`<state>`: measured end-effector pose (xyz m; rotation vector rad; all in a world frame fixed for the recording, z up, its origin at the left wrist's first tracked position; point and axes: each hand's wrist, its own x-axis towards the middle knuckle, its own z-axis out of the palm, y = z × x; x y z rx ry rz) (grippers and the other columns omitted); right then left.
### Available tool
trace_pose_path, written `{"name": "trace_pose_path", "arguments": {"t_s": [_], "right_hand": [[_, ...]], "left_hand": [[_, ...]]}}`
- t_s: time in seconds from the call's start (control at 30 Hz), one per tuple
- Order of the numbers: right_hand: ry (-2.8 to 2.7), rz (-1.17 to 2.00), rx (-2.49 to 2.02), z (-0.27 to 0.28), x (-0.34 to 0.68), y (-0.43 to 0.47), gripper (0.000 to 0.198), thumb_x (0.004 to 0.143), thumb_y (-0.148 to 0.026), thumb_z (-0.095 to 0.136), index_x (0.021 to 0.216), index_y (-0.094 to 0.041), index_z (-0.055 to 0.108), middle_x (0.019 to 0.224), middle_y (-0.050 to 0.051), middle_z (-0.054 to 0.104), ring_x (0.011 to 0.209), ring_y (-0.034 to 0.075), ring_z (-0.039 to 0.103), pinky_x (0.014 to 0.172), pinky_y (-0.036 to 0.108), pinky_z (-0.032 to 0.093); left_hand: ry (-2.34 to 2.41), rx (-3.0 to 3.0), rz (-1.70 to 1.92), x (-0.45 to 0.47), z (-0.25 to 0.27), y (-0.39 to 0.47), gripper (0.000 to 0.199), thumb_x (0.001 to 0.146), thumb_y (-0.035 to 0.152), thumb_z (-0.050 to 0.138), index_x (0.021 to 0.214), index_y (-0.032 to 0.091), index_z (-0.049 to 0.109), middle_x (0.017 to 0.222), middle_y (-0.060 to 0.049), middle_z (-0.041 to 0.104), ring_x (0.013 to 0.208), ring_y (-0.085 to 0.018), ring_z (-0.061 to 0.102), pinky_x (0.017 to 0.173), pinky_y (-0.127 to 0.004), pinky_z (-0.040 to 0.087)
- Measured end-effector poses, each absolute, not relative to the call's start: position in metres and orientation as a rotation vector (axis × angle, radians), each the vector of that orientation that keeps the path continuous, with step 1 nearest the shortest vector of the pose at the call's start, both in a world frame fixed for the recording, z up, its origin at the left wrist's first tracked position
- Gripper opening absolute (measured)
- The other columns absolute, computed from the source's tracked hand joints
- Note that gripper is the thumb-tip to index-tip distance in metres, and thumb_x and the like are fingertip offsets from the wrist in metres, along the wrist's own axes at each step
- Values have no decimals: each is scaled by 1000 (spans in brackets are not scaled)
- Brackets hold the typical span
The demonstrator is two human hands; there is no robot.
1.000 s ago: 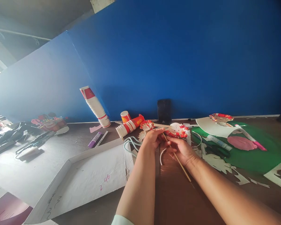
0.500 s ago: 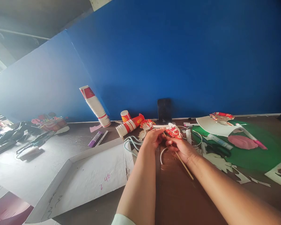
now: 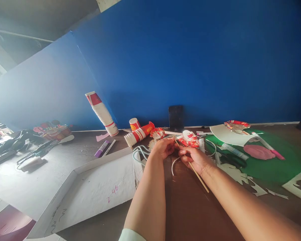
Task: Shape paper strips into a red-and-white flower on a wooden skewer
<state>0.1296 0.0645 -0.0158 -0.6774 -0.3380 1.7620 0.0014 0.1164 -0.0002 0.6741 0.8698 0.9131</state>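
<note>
A thin wooden stick [image 3: 199, 179] is in my right hand [image 3: 196, 160], slanting down to the right below the fingers. Its upper end reaches the fingertips of my left hand [image 3: 165, 147]. Those fingers are pinched together, and whatever lies between them is too small to make out. Just behind my right fingers is a red-and-white cut paper piece [image 3: 190, 139]; I cannot tell whether the hand touches it. A pale curved cord [image 3: 174, 166] lies on the table below the hands.
A shallow white cardboard box lid [image 3: 95, 187] lies left of my forearms. Red paper cups [image 3: 141, 133] lie behind it, near a tall leaning cup stack [image 3: 104, 115]. On the right, a green mat [image 3: 273, 167] carries paper scraps, a glue tube [image 3: 235, 151] and a pink marker [image 3: 277, 154].
My left hand has shifted slightly left, away from the red-and-white paper piece, which now shows more fully. My right hand still holds the stick at nearly the same place.
</note>
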Motion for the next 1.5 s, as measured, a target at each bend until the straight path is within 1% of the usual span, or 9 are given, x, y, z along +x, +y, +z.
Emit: {"name": "trace_pose_path", "arguments": {"t_s": [0.1, 0.23, 0.33, 0.57, 0.83, 1.0, 1.2, 1.37, 1.5], "right_hand": [[-332, 1755, -675, -17, 129, 64, 17, 73, -1, 57, 85, -14, 61, 78, 2, 63, 43, 0, 47, 25, 5, 23], [-325, 1752, -687, -20, 131, 64, 21, 69, 1, 58, 81, -16, 60, 75, 1, 62, 47, 2, 51, 26, 6, 26], [-353, 1740, -690, -22, 132, 64, 24, 67, 2, 58, 81, -17, 60, 76, 1, 63, 50, 4, 53, 28, 6, 30], [-392, 1710, -715, -20, 130, 64, 25, 66, 1, 59, 82, -18, 60, 71, 0, 61, 49, 4, 53, 26, 6, 27], [-389, 1695, -739, -24, 133, 66, 25, 63, 0, 60, 80, -18, 60, 69, -2, 58, 47, 3, 51, 25, 5, 26], [-399, 1698, -735, -24, 132, 67, 26, 65, -1, 60, 82, -20, 60, 71, -1, 61, 47, 3, 52, 25, 5, 27], [-376, 1719, -729, -22, 130, 66, 28, 66, 1, 59, 86, -19, 63, 78, 2, 67, 50, 4, 55, 27, 6, 30], [-367, 1742, -707, -22, 130, 65, 31, 68, 2, 58, 90, -19, 67, 81, 4, 68, 54, 5, 58, 30, 6, 36], [-360, 1730, -694, -24, 130, 66, 37, 68, 4, 56, 94, -19, 68, 81, 5, 68, 54, 6, 59, 29, 6, 34]], "left_hand": [[877, 687, 915, 3, 0, 116, 4, 80, 11, 62, 76, 11, 60, 62, -1, 58, 54, -8, 56, 53, -18, 45], [877, 718, 898, 3, -3, 118, 7, 80, 14, 62, 74, 10, 60, 61, -3, 58, 53, -8, 56, 51, -19, 43], [862, 722, 876, 2, -5, 120, 9, 80, 16, 63, 73, 10, 60, 59, -3, 58, 51, -8, 55, 49, -18, 41], [836, 715, 813, -1, -6, 122, 12, 83, 18, 59, 74, 10, 61, 58, -3, 58, 50, -7, 53, 48, -18, 39], [917, 780, 855, 3, -8, 122, 10, 77, 19, 69, 75, 10, 64, 63, -5, 62, 54, -8, 56, 51, -18, 41], [939, 813, 856, 3, -7, 122, 9, 75, 17, 69, 75, 9, 66, 65, -6, 64, 54, -7, 56, 51, -17, 41], [1000, 781, 929, 5, -8, 124, 10, 74, 15, 70, 71, 8, 64, 59, -5, 60, 51, -7, 54, 49, -17, 38], [1006, 729, 988, 8, -9, 126, 10, 78, 14, 65, 71, 7, 61, 57, -4, 57, 49, -8, 54, 47, -17, 37], [964, 714, 984, 8, -8, 125, 10, 80, 12, 61, 71, 8, 60, 56, -3, 56, 48, -7, 52, 47, -17, 37]]}}
